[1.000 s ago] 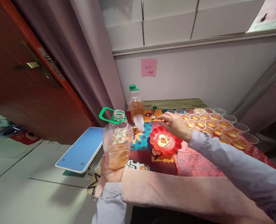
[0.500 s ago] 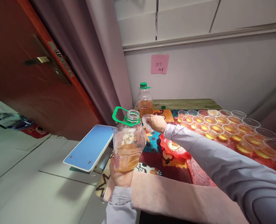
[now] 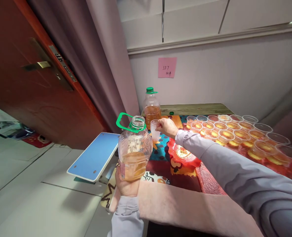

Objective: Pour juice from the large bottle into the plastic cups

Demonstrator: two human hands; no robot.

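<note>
My left hand (image 3: 128, 187) is closed under and around the base of a clear plastic jug (image 3: 134, 154), which stands upright, uncapped, with a green handle ring and amber liquid in its lower part. My right hand (image 3: 168, 127) pinches the rim of a clear plastic cup (image 3: 155, 131), upright just right of the jug. The cup looks whitish inside; I cannot tell whether its base touches the table. Behind it stands a second jug (image 3: 152, 110) with a green cap and amber liquid. Below my right wrist lies a red scalloped plate (image 3: 185, 154).
Rows of clear cups (image 3: 227, 134) with amber liquid cover the table's right side. A loose green cap (image 3: 171, 113) lies near the back. A blue board (image 3: 95, 156) juts out at the left, near the red door (image 3: 62, 98). A pink note (image 3: 167, 67) is on the wall.
My right hand has turned the cup from tilted to upright and shifted slightly right, away from the jug. My left hand still holds the jug, and the whole view has shifted a little.
</note>
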